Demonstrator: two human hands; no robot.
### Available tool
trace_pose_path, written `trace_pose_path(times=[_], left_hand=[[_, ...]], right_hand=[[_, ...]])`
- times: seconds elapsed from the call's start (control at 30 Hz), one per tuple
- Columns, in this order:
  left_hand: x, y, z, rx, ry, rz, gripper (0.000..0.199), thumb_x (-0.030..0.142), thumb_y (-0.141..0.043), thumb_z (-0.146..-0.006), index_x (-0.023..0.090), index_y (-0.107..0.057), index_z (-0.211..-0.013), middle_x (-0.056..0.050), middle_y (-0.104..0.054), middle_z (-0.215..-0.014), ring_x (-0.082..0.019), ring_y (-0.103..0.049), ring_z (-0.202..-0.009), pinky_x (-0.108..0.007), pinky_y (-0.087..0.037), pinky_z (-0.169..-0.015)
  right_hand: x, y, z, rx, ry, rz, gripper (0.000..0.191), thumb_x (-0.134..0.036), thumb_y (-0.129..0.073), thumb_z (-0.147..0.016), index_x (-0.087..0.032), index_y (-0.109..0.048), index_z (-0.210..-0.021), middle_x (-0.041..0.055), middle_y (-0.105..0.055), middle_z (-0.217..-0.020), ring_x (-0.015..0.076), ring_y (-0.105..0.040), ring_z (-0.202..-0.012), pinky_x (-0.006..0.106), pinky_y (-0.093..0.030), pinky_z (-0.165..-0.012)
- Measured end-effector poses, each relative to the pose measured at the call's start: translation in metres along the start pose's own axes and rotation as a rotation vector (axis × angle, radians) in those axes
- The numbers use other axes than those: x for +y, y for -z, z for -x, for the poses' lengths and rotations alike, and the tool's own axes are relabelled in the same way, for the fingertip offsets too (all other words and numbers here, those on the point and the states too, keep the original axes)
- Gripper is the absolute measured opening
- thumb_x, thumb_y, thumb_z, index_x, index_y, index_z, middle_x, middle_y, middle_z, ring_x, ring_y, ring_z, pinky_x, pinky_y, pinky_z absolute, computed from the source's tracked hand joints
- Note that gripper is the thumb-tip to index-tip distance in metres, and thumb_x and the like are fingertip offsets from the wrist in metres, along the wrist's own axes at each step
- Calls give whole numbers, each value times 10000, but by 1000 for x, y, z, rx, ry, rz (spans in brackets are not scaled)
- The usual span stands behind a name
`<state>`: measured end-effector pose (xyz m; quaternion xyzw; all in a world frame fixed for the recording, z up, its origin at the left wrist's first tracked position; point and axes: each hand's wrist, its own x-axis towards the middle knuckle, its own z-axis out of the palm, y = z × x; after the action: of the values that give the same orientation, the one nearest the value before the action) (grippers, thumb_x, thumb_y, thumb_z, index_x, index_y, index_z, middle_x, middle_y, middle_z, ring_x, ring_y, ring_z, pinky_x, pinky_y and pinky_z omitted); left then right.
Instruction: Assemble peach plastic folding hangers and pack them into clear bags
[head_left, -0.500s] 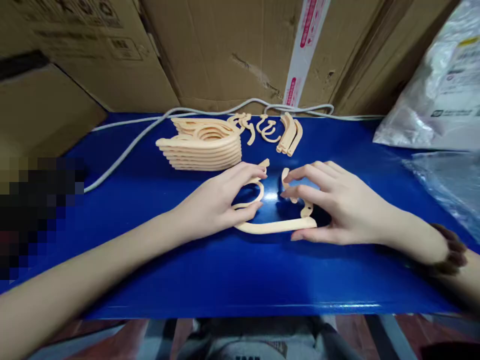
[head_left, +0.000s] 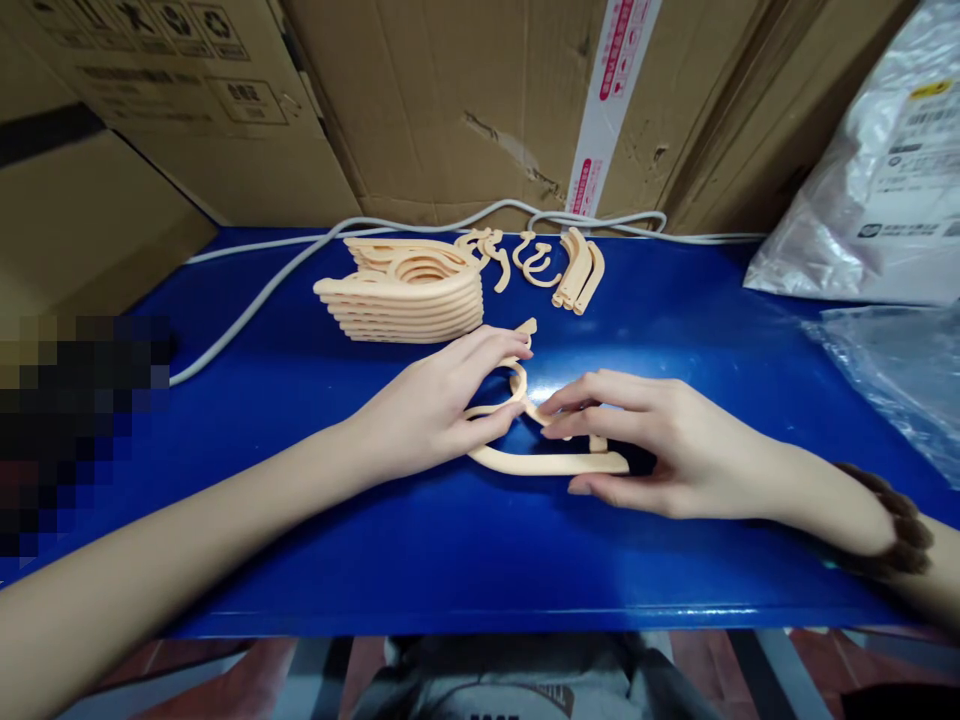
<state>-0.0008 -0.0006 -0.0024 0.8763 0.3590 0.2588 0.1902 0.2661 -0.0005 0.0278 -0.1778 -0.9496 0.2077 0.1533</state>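
My left hand (head_left: 442, 400) is closed on the left side of a beige curved plastic piece (head_left: 547, 463), its thumb and fingers pinching a looped part. My right hand (head_left: 652, 440) grips the right part of that piece, fingertips on a thin curved bar and thumb by the lower arm's end. The curved bar meets the loop between my hands. Behind my left hand stands a stack of beige hanger-like pieces (head_left: 409, 300). Small beige hooks (head_left: 540, 265) and several short curved arms (head_left: 577, 275) lie to the right of the stack.
The blue table (head_left: 480, 570) has its front edge near my body. Cardboard boxes (head_left: 450, 110) stand along the back, with a white cable (head_left: 262, 290) in front of them. Clear plastic bags (head_left: 862, 200) are at the right. A blurred dark area covers the left edge.
My right hand has moved slightly down and left, turning the thin curved bar inward against the loop. My left hand has hardly moved.
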Motion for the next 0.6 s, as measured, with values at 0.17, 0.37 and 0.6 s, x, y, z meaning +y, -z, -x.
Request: trace_pose_path(times=[0.17, 0.37, 0.6], left_hand=[[0, 0, 0, -5, 10, -3, 366, 270, -563, -988, 150, -511, -1330, -111, -561, -1413, -193, -531, -1348, -298, -435, -1112], [0, 0, 1, -4, 4, 5, 387, 278, -580, -986, 144, -509, -1342, -104, -560, -1419, -173, -530, -1348, -281, -426, -1123], [1, 0, 1, -15, 12, 11, 382, 292, -586, -981, 150, -516, -1329, -103, -569, -1404, -187, -544, -1331, -293, -444, -1109]], right_hand=[[-6, -3, -3, -36, -18, -130, 308, -320, -696, -960, -146, -682, -1215, 91, -664, -1251, 187, -657, -1093, 296, -525, -938], [-10, -6, -5, -83, -40, -192, 259, -230, -705, -947, -168, -685, -1198, 56, -661, -1233, 163, -647, -1071, 270, -502, -933], [-11, -6, -4, -87, -34, -242, 249, -167, -678, -952, -167, -682, -1201, 54, -658, -1237, 150, -637, -1096, 252, -485, -951]])
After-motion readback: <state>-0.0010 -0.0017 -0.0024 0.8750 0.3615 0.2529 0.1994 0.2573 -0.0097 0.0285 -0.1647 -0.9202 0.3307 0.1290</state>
